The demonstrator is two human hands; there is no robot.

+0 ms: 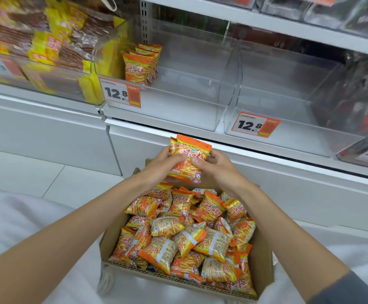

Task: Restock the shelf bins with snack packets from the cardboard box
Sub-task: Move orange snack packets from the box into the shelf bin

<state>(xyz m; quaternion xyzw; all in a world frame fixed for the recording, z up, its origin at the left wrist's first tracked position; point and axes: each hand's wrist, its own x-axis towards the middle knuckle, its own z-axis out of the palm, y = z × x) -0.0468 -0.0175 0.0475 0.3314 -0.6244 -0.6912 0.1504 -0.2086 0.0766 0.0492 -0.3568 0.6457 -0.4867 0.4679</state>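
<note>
A cardboard box (264,257) sits low in the middle, full of orange snack packets (185,233). Above its far end, my left hand (163,163) and my right hand (218,167) together hold a small upright stack of the same packets (189,159), the left hand on its left side and the right thumb across its front. Straight ahead is a clear shelf bin (174,110) with a 12.8 price tag (121,94). A few packets (141,64) stand upright in a row at its left end; the rest of it is bare.
A second clear bin (288,128) with a 12.8 tag stands to the right, with nothing in it. The left bin (36,62) holds yellow and brown packets. Dark packets fill the far-right bins (358,95). White shelf panels and floor tiles lie below.
</note>
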